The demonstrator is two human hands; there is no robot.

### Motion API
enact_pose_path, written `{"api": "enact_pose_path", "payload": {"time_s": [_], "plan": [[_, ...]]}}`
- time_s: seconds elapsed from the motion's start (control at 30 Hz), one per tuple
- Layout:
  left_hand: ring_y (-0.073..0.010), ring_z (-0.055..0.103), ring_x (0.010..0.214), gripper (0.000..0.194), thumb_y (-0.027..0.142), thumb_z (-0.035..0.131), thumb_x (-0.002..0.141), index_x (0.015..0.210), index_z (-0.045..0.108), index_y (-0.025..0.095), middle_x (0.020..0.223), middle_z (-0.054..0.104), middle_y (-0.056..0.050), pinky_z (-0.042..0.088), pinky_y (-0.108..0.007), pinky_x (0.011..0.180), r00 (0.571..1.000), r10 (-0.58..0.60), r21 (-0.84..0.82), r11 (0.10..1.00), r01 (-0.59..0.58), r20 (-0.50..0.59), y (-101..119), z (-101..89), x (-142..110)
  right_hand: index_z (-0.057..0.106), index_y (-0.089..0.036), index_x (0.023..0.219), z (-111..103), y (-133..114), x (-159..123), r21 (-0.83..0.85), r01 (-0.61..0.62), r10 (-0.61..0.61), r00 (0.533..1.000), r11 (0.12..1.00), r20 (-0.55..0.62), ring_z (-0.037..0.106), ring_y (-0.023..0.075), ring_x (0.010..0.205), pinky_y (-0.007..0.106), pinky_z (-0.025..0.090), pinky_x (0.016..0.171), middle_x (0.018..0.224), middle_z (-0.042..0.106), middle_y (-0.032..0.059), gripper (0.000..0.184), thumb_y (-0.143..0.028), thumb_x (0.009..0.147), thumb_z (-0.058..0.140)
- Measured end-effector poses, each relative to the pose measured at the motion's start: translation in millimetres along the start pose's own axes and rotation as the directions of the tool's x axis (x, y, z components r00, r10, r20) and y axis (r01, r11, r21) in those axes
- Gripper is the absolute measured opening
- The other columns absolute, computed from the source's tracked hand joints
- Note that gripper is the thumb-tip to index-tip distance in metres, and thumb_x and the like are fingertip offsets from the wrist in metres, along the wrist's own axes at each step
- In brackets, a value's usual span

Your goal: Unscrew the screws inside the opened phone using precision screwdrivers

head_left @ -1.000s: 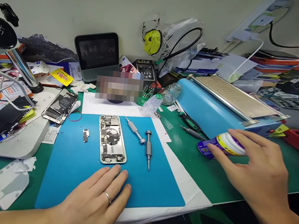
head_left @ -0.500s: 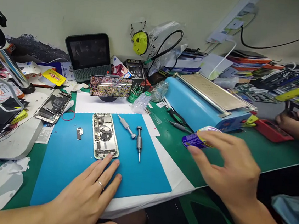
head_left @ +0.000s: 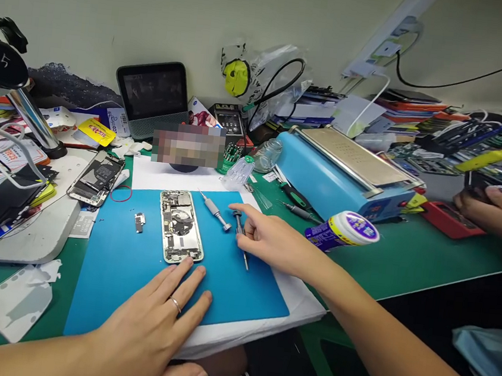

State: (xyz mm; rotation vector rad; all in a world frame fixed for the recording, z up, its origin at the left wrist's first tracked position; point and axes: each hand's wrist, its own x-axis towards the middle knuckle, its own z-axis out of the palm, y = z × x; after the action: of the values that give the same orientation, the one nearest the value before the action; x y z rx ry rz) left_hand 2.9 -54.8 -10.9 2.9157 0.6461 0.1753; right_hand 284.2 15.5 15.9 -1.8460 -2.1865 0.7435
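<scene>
Here's the opened phone (head_left: pixel 183 227) at the centre of our dial, face to the ceiling, innards bare on the blue mat (head_left: pixel 109 284). Down at six o'clock, the left hand (head_left: pixel 154 318) lies palm down, its grip open, fingers loosely spread, a fingertip at the phone's lower edge; that looks like a light touch to keep it from sliding.

Over at three o'clock, the right hand (head_left: pixel 274 241) is at the dark screwdriver (head_left: pixel 239 225), forefinger by the cap, thumb lower down the handle. Is that grip closed? I can't tell; the curled fingers hide it. The pale screwdriver (head_left: pixel 216 213) lies at two, handle end turned toward the right hand, handy for a quick swap, I'd judge. And a small metal part (head_left: pixel 139 222) sits alone at nine, probably set apart so it isn't lost.

Under the mat, white paper (head_left: pixel 304 301) pokes out over the green desk (head_left: pixel 408 264). Further out at three, a purple tub (head_left: pixel 340 230) tips over at a slant; a blue machine (head_left: pixel 323 180) fills two, a second phone (head_left: pixel 96 178) rests at ten, a dark display (head_left: pixel 153 91) leans at eleven against a pale, scuffed wall. Far right, a co-worker's hand (head_left: pixel 493 209) is busy too.
</scene>
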Motion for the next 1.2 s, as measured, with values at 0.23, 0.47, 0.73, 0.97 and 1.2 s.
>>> {"api": "enact_pose_path", "payload": {"time_s": [0.23, 0.47, 0.73, 0.97, 1.2], "plan": [[-0.0400, 0.025, 0.154, 0.070, 0.061, 0.046, 0.103, 0.153, 0.042, 0.012, 0.164, 0.033, -0.021, 0.030, -0.054, 0.123, 1.000, 0.000, -0.008, 1.000, 0.000, -0.026, 0, 2.9, -1, 0.045, -0.021, 0.148, 1, 12, -7, 0.297, 0.102, -0.015, 0.959, 0.949, -0.282, 0.054, 0.0129, 0.062, 0.027, 0.045, 0.062, 0.074, 0.053, -0.0048, 0.064, -0.025, 0.086, 0.058], [-0.0396, 0.025, 0.154, 0.070, 0.060, 0.044, 0.104, 0.154, 0.040, 0.011, 0.164, 0.033, -0.022, 0.032, -0.052, 0.122, 1.000, 0.008, 0.003, 1.000, -0.008, 0.008, -1, 1.5, 1, 0.043, -0.035, 0.133, 7, -43, 16, 0.632, 0.524, -0.248, 0.844, 0.572, -0.476, 0.065, 0.0160, 0.071, 0.031, 0.057, 0.067, 0.083, 0.062, -0.0037, 0.056, -0.026, 0.083, 0.069], [-0.0444, 0.037, 0.146, 0.067, 0.052, 0.051, 0.103, 0.153, 0.042, 0.008, 0.157, 0.043, -0.025, 0.039, -0.053, 0.115, 0.995, 0.090, 0.155, 0.984, -0.083, -0.039, -7, 17.2, 1, 0.039, -0.035, 0.129, 42, -45, 30, 0.713, 0.572, -0.187, 0.816, 0.406, -0.547, 0.066, 0.0144, 0.072, 0.031, 0.061, 0.068, 0.087, 0.066, -0.0033, 0.052, -0.028, 0.088, 0.071], [-0.0325, 0.058, 0.131, 0.037, 0.025, 0.049, 0.106, 0.140, 0.056, 0.016, 0.143, 0.061, -0.015, 0.046, -0.044, 0.108, 0.988, 0.098, 0.241, 0.968, -0.066, -0.123, -9, 18.8, 9, 0.037, -0.035, 0.131, 54, -40, 25, 0.760, 0.489, -0.264, 0.872, 0.427, -0.413, 0.073, 0.0152, 0.080, 0.030, 0.065, 0.068, 0.098, 0.069, -0.0004, 0.054, -0.019, 0.089, 0.067], [-0.0308, 0.063, 0.125, 0.033, 0.025, 0.047, 0.107, 0.136, 0.059, 0.016, 0.139, 0.065, -0.014, 0.047, -0.042, 0.105, 0.983, 0.113, 0.258, 0.963, -0.074, -0.143, -9, 17.2, 8, 0.039, -0.036, 0.130, 57, -43, 23, 0.739, 0.548, -0.325, 0.834, 0.392, -0.446, 0.074, 0.0148, 0.088, 0.029, 0.066, 0.073, 0.101, 0.070, 0.0002, 0.055, -0.012, 0.089, 0.065]]}}
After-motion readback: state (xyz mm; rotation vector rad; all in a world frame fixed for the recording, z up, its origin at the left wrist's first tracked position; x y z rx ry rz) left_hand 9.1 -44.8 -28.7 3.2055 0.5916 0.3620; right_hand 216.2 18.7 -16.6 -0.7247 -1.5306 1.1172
